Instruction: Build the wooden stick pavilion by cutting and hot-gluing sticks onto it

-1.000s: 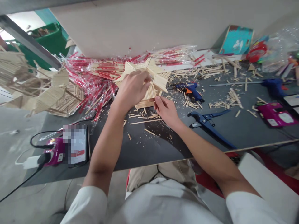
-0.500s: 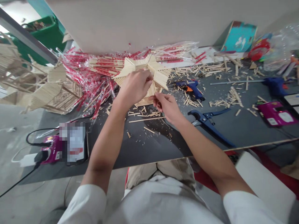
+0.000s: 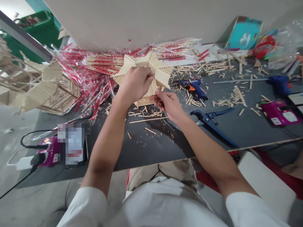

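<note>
**Stick-built star frame** (image 3: 161,74): craft sticks in tight parallel rows, positioned over the dark worktable (image 3: 151,154). Visible arms appear fully decked; the part behind the left hand is hidden, so anything unfinished there cannot be told.

**Left hand** (image 3: 134,85): closed, grasping the star's near side.

**Right hand** (image 3: 167,105): thumb and fingertips pinched at the star's lower edge; whether they also hold a loose stick cannot be told.

**Around the star:** behind and left, red-marked sticks in clear plastic wrap (image 3: 99,75); just right, a blue glue gun (image 3: 193,86); lower right, blue-handled pipe cutters (image 3: 210,121); just below, loose stick offcuts (image 3: 146,121); far left, larger stick-built panels (image 3: 40,94).
</note>
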The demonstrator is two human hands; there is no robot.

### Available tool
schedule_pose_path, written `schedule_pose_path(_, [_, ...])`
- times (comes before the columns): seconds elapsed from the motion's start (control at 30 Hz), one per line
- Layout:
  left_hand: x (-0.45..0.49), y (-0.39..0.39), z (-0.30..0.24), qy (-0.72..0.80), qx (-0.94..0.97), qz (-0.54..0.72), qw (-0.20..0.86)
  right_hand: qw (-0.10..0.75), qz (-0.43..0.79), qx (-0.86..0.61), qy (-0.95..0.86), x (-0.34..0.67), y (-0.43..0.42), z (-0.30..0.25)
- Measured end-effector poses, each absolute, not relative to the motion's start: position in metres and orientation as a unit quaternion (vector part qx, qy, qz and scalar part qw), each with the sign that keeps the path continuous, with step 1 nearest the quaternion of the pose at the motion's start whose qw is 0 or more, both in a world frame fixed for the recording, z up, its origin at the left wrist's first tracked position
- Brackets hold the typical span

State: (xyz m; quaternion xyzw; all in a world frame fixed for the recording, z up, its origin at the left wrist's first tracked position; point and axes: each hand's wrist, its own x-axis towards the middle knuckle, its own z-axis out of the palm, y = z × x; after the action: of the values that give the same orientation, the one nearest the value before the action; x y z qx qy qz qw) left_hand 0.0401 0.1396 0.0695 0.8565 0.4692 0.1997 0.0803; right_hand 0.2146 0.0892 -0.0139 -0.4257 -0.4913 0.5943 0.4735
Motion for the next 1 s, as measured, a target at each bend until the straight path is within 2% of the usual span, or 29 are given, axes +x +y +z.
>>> schedule_pose_path(0.47, [0.043, 0.138, 0.083, 0.482, 0.856, 0.171, 0.075, 0.454, 0.605, -0.419, -0.502, 0.220, 0.093, -0.009])
schedule_pose_path(0.73, [0.043, 0.142, 0.072, 0.487, 0.846, 0.197, 0.093, 0.458, 0.615, -0.401, -0.501, 0.223, 0.097, -0.017])
schedule_pose_path(1.0, [0.045, 0.145, 0.068, 0.512, 0.821, 0.220, 0.126, 0.461, 0.576, -0.388, -0.553, 0.224, 0.095, -0.015])
